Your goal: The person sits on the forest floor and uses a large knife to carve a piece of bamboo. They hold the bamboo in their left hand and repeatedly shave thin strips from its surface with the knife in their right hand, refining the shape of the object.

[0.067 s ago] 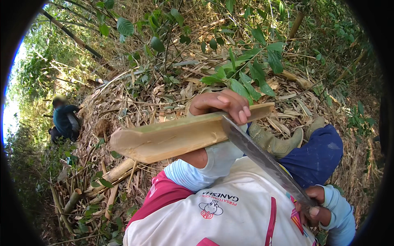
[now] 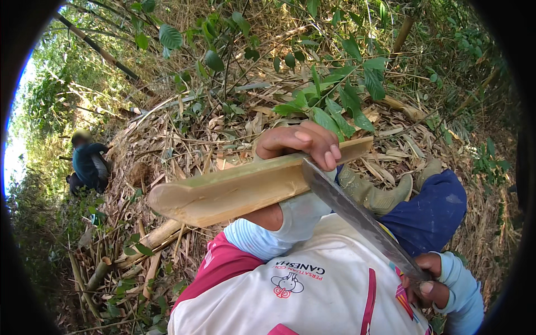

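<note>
A split bamboo piece (image 2: 234,192) lies slantwise across the middle of the view, its pale hollow face showing and its near-left end cut to a rounded shape. My left hand (image 2: 304,144) is closed around it toward the far end, fingers curled over the top edge. In my right hand (image 2: 430,279), at the lower right, is the handle of a long dark machete (image 2: 363,218). The blade runs up and left, and its tip end meets the bamboo's hollow side close to my left fingers. Most of the handle is hidden by my fingers.
Dry bamboo leaves (image 2: 195,137) litter the ground. A leafy green sapling (image 2: 340,106) stands just beyond my left hand. Cut bamboo stems (image 2: 151,237) lie at lower left. Another person (image 2: 89,164) crouches at far left. My boot (image 2: 379,192) is right of the bamboo.
The bamboo has rolled slightly, its left end dipping a little and more of the hollow face turning into view. Both hands and the machete stay nearly in place.
</note>
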{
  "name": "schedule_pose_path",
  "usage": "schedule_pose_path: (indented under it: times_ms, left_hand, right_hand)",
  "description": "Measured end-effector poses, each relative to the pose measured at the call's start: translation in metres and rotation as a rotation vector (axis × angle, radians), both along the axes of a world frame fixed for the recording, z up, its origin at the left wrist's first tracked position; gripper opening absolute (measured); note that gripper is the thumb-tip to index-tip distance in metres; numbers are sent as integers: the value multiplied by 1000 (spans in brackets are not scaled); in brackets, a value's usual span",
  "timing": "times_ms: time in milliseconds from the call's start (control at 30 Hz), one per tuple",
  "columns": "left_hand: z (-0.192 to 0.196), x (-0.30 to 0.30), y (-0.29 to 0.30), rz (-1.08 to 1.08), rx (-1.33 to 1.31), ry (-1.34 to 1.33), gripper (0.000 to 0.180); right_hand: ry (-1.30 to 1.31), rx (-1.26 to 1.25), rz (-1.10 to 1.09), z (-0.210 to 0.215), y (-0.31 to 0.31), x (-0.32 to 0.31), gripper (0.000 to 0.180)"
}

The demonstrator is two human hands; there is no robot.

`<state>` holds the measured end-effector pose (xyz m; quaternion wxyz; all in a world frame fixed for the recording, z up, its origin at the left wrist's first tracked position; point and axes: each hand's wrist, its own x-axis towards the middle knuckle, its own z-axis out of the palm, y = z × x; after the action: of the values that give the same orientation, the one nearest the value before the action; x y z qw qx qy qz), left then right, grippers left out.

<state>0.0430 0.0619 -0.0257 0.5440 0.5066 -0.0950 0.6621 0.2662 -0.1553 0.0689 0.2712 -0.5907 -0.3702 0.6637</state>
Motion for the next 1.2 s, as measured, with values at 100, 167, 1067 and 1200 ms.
schedule_pose_path:
  times_ms: [100,167,1067,1200]
  left_hand:
    - [6,-4,7,12,95,34,77]
    - [7,-6,9,53,159,32,74]
    - [29,8,9,632,279,-260,80]
    - [29,9,9,628,211,-339,84]
  right_hand:
    - [-182,185,129,-8,-1,1,38]
    - [-302,308,182,-13,-1,-2,36]
    - [-127,224,59,-17,11,-11,44]
    - [-20,256,-116,-34,13,-8,46]
